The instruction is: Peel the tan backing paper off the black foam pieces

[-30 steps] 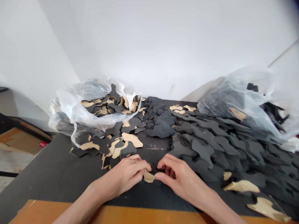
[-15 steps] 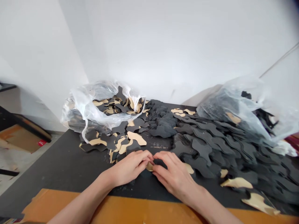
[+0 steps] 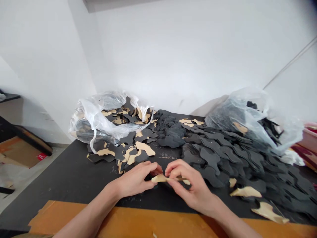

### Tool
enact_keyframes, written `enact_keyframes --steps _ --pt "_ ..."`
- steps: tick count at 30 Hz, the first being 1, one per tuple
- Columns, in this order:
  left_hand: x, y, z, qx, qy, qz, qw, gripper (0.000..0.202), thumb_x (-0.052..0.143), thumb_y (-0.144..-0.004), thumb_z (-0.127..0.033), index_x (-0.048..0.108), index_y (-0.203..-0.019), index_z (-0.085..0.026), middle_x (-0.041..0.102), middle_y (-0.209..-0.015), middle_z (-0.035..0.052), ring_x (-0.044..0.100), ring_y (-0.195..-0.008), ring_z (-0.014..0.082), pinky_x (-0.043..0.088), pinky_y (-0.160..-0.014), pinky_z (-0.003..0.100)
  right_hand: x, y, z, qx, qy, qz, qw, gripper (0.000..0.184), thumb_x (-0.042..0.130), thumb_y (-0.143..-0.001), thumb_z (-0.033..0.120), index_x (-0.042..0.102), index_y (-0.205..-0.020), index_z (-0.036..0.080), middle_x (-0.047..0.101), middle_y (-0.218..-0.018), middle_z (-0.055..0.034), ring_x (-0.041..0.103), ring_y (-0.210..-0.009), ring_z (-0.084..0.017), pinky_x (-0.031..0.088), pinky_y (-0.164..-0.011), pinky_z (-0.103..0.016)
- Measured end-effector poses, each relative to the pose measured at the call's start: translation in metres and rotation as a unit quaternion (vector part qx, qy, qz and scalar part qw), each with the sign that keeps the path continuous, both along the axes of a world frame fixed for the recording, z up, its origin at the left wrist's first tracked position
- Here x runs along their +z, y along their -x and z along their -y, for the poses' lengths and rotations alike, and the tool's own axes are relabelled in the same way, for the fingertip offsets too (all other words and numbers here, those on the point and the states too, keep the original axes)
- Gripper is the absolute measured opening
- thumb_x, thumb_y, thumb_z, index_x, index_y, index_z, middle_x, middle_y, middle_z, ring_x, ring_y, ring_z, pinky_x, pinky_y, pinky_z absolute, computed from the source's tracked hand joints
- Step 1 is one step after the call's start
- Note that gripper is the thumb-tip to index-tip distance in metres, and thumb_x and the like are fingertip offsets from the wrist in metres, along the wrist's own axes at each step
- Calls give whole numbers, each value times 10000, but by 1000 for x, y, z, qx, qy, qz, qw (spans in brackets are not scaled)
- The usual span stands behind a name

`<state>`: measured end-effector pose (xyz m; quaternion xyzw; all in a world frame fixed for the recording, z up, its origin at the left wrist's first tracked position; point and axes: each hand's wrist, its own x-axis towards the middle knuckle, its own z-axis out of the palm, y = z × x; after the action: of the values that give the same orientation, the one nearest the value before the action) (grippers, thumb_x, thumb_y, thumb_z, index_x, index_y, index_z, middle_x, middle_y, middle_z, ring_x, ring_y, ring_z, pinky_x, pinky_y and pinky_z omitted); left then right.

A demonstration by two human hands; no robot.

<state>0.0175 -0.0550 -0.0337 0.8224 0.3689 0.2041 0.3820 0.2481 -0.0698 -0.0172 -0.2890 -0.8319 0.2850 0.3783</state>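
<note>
A thin tan paper backing piece (image 3: pixel 158 178) stretches between my hands above the dark tabletop, its right part turned edge-on. My right hand (image 3: pixel 192 185) pinches it between thumb and fingers. My left hand (image 3: pixel 135 180) is curled at the left end, thumb against it; its fingertips are partly hidden. Whether a black piece lies behind the paper, I cannot tell. Just beyond my left hand lie wavy black foam pieces with tan backing (image 3: pixel 145 148). Overlapping plain black foam pieces (image 3: pixel 211 160) spread beyond and right of my right hand.
A clear plastic bag (image 3: pixel 106 124) of tan and black pieces stands at the back left. Another plastic bag (image 3: pixel 230 110) sits at the back right. Loose tan paper scraps (image 3: pixel 268 211) lie at the right. Brown cardboard (image 3: pixel 138 221) lines the front edge; a white wall (image 3: pixel 173 56) rises behind.
My right hand has drawn slightly right and turned, and more of the tan paper shows between my hands. The whole view has shifted a little.
</note>
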Motion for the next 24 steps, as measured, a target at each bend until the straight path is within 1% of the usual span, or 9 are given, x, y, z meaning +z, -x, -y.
enact_keyframes --steps 3,5,8,10,12,14,19,21,24 --pt "0 2 0 -2 3 -16 1000 344 593 -830 -120 630 -1143 -260 645 -1061 10 606 -1008 181 462 -899 277 19 -18 0 35 70 -61 995 274 515 -966 377 509 -751 209 625 -890 -39 585 -755 -155 453 -691 -299" --pt "0 4 -1 -11 0 -21 1000 362 611 -809 -102 646 -1131 -263 654 -1093 14 603 -1032 184 459 -922 285 21 -29 -3 44 80 -54 994 428 484 -957 513 506 -668 198 622 -840 -46 578 -730 -165 451 -679 -311" --pt "1 6 -2 -37 -1 -11 999 318 633 -785 -73 685 -1038 -258 676 -1187 1 571 -1135 187 427 -996 289 9 -37 -5 -8 53 11 999 319 547 -957 385 582 -706 191 624 -865 -52 595 -775 -164 480 -757 -321" --pt "1 6 -3 -50 1 -14 999 253 674 -778 -100 714 -972 -258 672 -1247 -11 545 -1186 195 409 -1024 295 -5 -38 -4 -23 7 76 997 118 581 -945 263 662 -892 195 645 -997 -80 614 -915 -191 490 -849 -347" --pt "2 6 -4 -60 -3 -27 998 191 688 -805 -155 742 -950 -267 664 -1280 -13 537 -1192 205 411 -1021 307 -17 -36 0 -2 -42 148 988 181 596 -940 245 662 -1104 208 639 -1158 -104 587 -1078 -233 471 -945 -399" --pt "2 6 -4 -64 -13 -40 997 160 654 -861 -196 761 -946 -280 664 -1280 -10 544 -1172 206 415 -1010 316 -25 -34 3 18 -72 197 978 249 600 -942 253 640 -1185 215 640 -1208 -97 568 -1128 -246 449 -998 -430" --pt "-4 5 -3 -8 -11 -60 998 52 694 -847 -210 726 -859 -250 633 -1192 8 584 -1082 197 402 -1008 324 -34 -28 3 -23 -76 185 979 95 611 -938 258 687 -976 216 666 -1057 -55 604 -983 -206 465 -972 -416" --pt "-7 6 -2 31 9 -63 997 178 726 -804 -189 673 -963 -250 590 -1196 12 598 -979 175 456 -904 291 -37 -25 3 -51 -75 177 980 81 621 -930 261 665 -885 210 655 -1047 -57 599 -937 -206 484 -919 -414" --pt "-11 6 -1 62 31 -61 996 424 722 -775 -142 567 -1147 -276 574 -1075 -3 576 -839 150 475 -777 260 -41 -21 3 -76 -57 186 978 82 631 -916 246 592 -858 204 644 -1047 -65 576 -920 -221 501 -848 -407"
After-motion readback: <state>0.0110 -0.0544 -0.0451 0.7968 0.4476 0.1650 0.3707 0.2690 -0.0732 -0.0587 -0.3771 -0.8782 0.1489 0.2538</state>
